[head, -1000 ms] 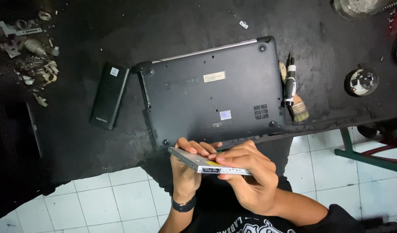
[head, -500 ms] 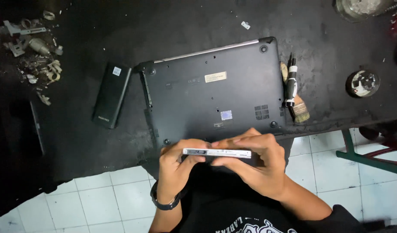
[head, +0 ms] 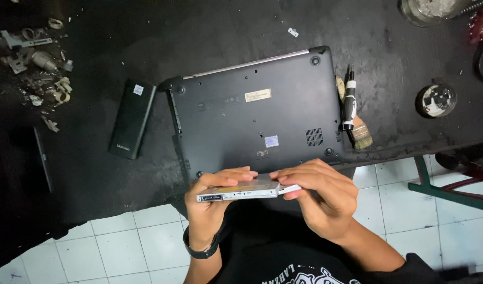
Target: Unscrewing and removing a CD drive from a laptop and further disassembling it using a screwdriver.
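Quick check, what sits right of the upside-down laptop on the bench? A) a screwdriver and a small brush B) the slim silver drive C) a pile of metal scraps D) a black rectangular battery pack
A: the screwdriver and small brush lie side by side against the right edge of the laptop; the slim silver drive is held in front of it by the left hand and right hand.

Optical drive (head: 236,190): slim, flat, silver-grey metal unit, held level and edge-on above the table's near edge, just in front of the overturned laptop. Narrow side faces camera; a thin pale strip projects at its right end.
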